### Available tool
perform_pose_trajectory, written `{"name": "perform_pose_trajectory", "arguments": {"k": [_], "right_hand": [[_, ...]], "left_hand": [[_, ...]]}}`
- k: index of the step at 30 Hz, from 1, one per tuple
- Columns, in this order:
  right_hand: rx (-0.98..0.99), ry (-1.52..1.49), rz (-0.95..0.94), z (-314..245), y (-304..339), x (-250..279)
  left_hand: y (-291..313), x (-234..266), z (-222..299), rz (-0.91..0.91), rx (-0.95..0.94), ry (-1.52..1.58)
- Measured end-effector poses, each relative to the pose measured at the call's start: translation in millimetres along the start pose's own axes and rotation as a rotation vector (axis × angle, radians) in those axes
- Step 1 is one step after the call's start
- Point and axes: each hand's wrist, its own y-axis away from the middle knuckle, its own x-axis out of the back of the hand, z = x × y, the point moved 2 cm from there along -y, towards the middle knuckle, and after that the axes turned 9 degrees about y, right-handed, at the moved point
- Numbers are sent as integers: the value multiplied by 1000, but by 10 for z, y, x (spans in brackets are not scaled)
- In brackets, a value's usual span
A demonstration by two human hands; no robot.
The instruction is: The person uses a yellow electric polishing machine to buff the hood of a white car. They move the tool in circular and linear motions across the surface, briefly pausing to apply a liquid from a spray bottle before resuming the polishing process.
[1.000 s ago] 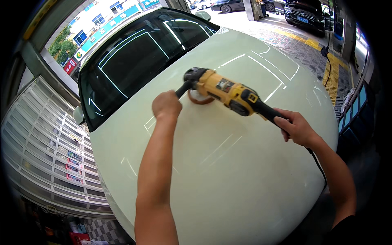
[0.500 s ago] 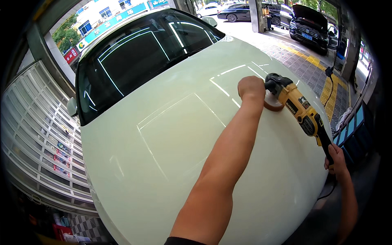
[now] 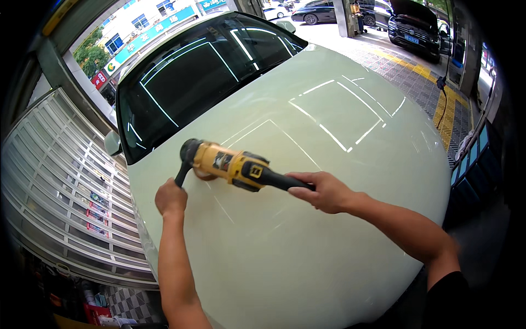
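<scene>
A yellow and black car polisher (image 3: 230,164) lies across the left part of a pale car hood (image 3: 307,241). Its round pad (image 3: 205,174) sits against the paint, mostly hidden under the polisher's head. My left hand (image 3: 171,197) is closed around the black side handle near the head. At the other end, my right hand (image 3: 327,192) wraps round the black rear grip. Bright reflections of ceiling lights show on the hood and on the dark windshield (image 3: 192,77).
On the left stands a slatted metal shutter (image 3: 60,192). A side mirror (image 3: 113,143) sticks out beside the windshield. Beyond the hood, a black car (image 3: 415,33) has its hood raised. A cable (image 3: 441,88) hangs at the right, above yellow and grey floor grating (image 3: 427,74).
Both hands have swept the polisher from the hood's far right side to its left side. My right arm now reaches across the hood, and the view has shifted slightly.
</scene>
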Motion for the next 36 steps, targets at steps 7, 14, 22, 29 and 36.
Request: {"name": "perform_pose_trajectory", "arguments": {"k": [7,14,22,29,36], "right_hand": [[102,111,-156,-476,-188,-424],[-121,-86,23,216,504,370],[-337,-287,488,1648,2214,1288],[-436,-299,595,2143,2610,1523],[-327,-119,409,987,811,1216]], "left_hand": [[522,214,-971,-19,216,-39],[9,97,816,-79,-45,-36],[247,-54,4012,-329,-456,288],[229,-181,4988,-354,-611,354],[-648,-367,3096,-280,-306,231]]}}
